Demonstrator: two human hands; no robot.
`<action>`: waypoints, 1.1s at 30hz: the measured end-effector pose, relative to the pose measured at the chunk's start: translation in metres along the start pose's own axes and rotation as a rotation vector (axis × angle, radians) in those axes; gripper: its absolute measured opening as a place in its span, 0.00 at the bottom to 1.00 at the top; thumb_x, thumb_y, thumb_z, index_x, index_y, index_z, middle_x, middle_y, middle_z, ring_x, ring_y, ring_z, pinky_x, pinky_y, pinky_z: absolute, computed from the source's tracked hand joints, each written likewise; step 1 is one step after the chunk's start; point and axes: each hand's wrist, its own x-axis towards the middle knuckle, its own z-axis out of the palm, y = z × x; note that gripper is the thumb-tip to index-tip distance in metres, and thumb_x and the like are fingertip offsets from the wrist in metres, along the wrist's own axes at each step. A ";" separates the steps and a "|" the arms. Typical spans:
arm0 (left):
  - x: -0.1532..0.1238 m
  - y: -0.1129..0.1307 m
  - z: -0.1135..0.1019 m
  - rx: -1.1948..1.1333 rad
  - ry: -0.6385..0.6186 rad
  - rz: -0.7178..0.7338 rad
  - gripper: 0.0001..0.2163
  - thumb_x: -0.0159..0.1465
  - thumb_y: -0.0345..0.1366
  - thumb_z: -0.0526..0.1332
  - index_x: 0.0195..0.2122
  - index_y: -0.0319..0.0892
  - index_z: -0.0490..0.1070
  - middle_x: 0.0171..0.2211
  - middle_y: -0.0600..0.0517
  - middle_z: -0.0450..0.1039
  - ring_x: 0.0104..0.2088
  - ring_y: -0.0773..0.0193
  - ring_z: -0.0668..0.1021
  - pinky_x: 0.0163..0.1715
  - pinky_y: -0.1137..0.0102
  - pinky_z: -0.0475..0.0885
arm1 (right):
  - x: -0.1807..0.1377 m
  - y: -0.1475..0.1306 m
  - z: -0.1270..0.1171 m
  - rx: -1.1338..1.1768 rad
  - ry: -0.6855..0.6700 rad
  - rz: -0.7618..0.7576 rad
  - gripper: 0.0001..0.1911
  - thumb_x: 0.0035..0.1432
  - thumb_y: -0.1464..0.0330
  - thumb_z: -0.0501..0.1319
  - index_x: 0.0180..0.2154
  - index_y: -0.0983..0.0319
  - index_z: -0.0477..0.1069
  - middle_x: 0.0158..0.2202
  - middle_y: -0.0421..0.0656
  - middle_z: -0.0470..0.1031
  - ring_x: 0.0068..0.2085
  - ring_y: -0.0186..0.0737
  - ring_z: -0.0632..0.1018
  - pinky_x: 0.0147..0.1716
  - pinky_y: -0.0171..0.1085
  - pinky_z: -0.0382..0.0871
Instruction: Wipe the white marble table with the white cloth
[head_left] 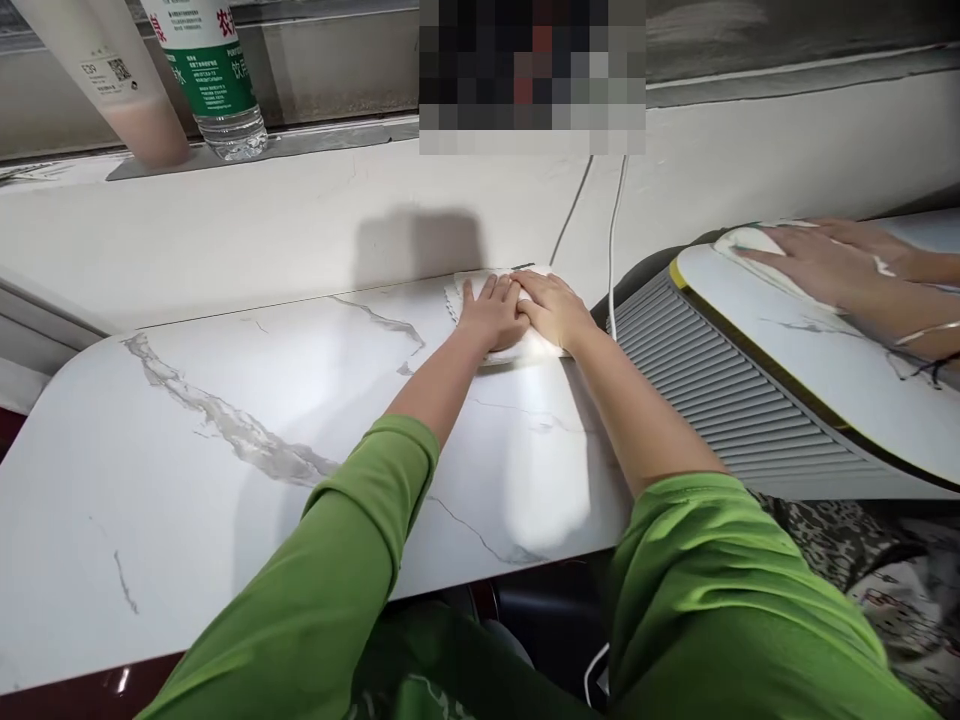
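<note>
My left hand lies flat on a white cloth near the back edge of the white marbled tabletop. Its fingers are stretched out and slightly spread. Beside it, my right hand presses flat on the same cloth, with its fingertips meeting or overlapping the left hand's fingers. Both arms reach forward across the table. The cloth is partly hidden beneath my palms, and its edges show at the left and front.
A clear water bottle and a cup of pinkish drink stand on the window ledge. Two cables hang down the wall. At right, another person's hands rest on a white cloth on a second table with ribbed sides.
</note>
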 end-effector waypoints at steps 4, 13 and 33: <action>0.013 -0.012 -0.007 0.017 -0.044 0.011 0.30 0.68 0.40 0.39 0.70 0.35 0.39 0.71 0.48 0.37 0.70 0.59 0.43 0.67 0.51 0.36 | 0.014 0.000 0.004 0.012 0.008 0.002 0.30 0.59 0.66 0.48 0.61 0.62 0.63 0.64 0.46 0.65 0.65 0.49 0.63 0.65 0.56 0.51; -0.019 0.004 -0.003 0.018 -0.072 0.078 0.31 0.67 0.39 0.42 0.70 0.33 0.39 0.71 0.45 0.34 0.70 0.54 0.40 0.66 0.50 0.31 | -0.026 -0.011 -0.008 -0.045 -0.068 0.025 0.31 0.61 0.66 0.47 0.65 0.66 0.57 0.67 0.48 0.58 0.68 0.48 0.58 0.67 0.51 0.47; -0.226 0.028 0.006 0.029 -0.083 0.102 0.28 0.70 0.38 0.42 0.69 0.30 0.44 0.70 0.39 0.39 0.70 0.51 0.45 0.66 0.47 0.38 | -0.191 -0.141 -0.014 -0.048 -0.053 -0.043 0.29 0.64 0.64 0.43 0.65 0.62 0.56 0.66 0.47 0.60 0.68 0.47 0.58 0.67 0.55 0.48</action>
